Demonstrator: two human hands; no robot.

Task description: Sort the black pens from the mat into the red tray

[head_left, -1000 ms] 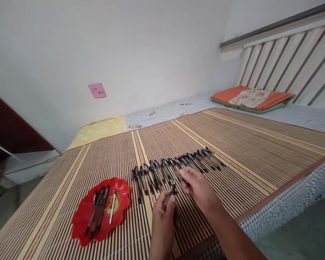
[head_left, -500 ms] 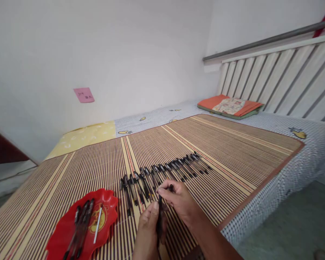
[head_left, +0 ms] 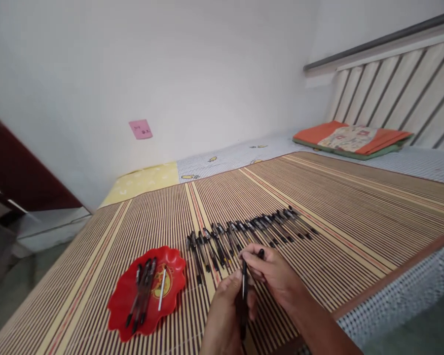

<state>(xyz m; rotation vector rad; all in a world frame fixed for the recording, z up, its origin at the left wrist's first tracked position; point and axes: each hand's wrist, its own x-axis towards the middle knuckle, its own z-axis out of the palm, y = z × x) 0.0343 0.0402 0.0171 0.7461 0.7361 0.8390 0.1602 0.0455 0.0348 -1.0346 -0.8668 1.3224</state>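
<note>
Head view. Left hand (head_left: 224, 308), lower centre of frame: fingers curled, grasping a black pen (head_left: 244, 291) along its barrel. Right hand (head_left: 272, 271), just right of it: thumb and forefinger pinched together at the pen's upper end, other fingers bent. A dark rounded tip (head_left: 261, 253) shows at the right hand; cannot tell what it belongs to.

Pose: pen near upright in frame, between the hands. Right forearm enters from the lower right, slanting up-left; left hand rises from the bottom edge.

Writing: pink note (head_left: 140, 129) on the wall, left of upper centre, bears dark handwriting, not legible. Pale markings on the row of pens (head_left: 257, 229), centre of frame, too small to read. Red tray (head_left: 114, 301), lower left, carries a yellow printed emblem; pens and a white stick (head_left: 162, 288) lie in it.
</note>
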